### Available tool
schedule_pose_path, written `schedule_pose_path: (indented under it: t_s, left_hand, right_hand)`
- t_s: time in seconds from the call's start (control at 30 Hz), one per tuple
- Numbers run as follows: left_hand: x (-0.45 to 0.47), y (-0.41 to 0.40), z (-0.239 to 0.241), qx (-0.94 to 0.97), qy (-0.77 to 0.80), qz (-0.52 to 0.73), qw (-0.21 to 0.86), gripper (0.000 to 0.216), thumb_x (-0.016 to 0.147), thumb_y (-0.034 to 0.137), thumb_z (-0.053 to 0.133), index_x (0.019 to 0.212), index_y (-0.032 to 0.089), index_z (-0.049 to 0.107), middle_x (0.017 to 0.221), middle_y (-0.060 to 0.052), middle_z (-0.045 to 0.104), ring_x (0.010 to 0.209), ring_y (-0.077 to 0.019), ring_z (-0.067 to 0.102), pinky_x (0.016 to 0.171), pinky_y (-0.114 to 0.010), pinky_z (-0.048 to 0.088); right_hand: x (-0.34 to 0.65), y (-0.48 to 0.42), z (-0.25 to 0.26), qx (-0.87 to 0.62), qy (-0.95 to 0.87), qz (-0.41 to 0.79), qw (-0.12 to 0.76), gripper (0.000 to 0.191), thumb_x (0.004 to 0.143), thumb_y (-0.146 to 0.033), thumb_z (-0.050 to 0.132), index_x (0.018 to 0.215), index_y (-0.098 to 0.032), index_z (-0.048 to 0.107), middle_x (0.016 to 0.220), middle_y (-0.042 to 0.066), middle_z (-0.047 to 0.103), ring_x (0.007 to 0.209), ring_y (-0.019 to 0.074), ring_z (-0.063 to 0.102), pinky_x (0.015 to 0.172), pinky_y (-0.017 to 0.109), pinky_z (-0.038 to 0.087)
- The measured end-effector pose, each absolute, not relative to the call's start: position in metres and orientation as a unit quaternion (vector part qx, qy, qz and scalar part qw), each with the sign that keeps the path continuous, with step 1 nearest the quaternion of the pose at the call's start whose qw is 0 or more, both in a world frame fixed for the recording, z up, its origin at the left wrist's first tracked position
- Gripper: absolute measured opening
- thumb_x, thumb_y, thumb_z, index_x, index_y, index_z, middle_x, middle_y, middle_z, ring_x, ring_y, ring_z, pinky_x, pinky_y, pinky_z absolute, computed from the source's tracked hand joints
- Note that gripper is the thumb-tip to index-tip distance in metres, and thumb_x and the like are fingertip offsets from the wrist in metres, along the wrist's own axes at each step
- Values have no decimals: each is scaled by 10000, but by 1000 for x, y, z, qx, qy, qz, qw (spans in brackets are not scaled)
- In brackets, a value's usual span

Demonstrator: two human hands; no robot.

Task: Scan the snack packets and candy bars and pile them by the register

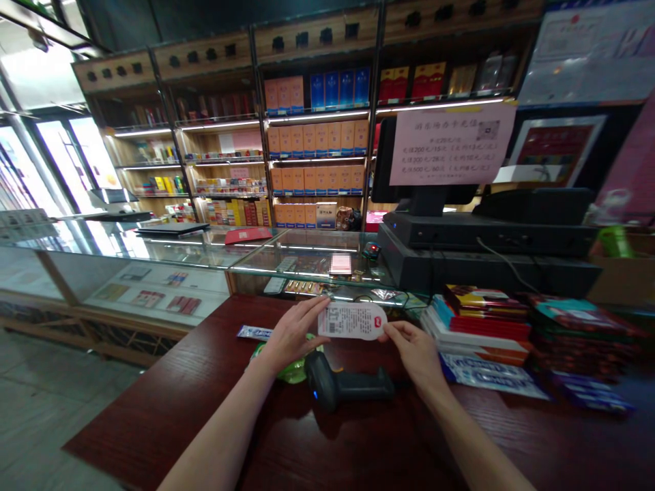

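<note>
A flat white package card (352, 321) with a rounded right end, a red logo, small print and a barcode is held up over the dark red counter (205, 409). My right hand (415, 351) pinches its right end between thumb and fingers. At the other end, my left hand (294, 335) spans the card, with straight fingers at the upper edge and the thumb at the lower edge. Just below lies a black handheld barcode scanner (353, 385) with a blue light. A green packet (294, 369) sits partly hidden behind my left hand, and a blue-white wrapped bar (254, 332) lies beyond it.
Stacked boxes and packets (484, 327) stand on the right, with blue-white wrapped bars (491, 376) before them. Behind is a black point-of-sale terminal (475, 232) carrying a pink paper sign (453, 143). A glass display case (307, 256) adjoins the counter's far edge; stocked shelves (320, 116) line the wall.
</note>
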State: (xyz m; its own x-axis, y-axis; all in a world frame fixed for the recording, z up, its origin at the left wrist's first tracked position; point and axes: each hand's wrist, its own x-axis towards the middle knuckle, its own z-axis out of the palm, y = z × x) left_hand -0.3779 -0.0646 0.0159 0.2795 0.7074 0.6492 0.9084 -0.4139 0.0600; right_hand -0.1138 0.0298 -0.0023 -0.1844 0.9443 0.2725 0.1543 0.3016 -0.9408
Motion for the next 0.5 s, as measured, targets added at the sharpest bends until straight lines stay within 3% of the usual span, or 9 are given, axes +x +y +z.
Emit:
schedule_pose_path:
  t_s: [0.2, 0.33, 0.5]
  left_hand:
    - [-378, -67, 18, -765, -532, -283, 228, 806, 830, 379, 711, 1508, 219, 305, 1364, -121, 546, 1257, -267, 518, 1109, -454, 396]
    - [-376, -68, 19, -744, -546, -280, 266, 734, 814, 411, 708, 1453, 207, 409, 1292, -104, 592, 1240, -272, 524, 1208, -545, 207]
    - [-375, -70, 21, -721, -550, -298, 298, 706, 807, 444, 703, 1421, 198, 455, 1276, -107, 622, 1306, -312, 469, 1218, -618, 42]
  right_hand:
    - [-118, 28, -3, -400, -640, 445, 482, 376, 730, -549, 669, 813, -186, 724, 770, 71, 777, 853, 288, 721, 889, 415, 504]
    - [-119, 25, -1, -370, -637, 480, 476, 427, 739, -518, 682, 1003, -184, 718, 846, 75, 788, 938, 295, 719, 938, 432, 503]
    - [-121, 24, -1, -347, -659, 477, 467, 543, 766, -513, 668, 1192, -177, 644, 964, 89, 777, 1012, 282, 699, 985, 436, 480]
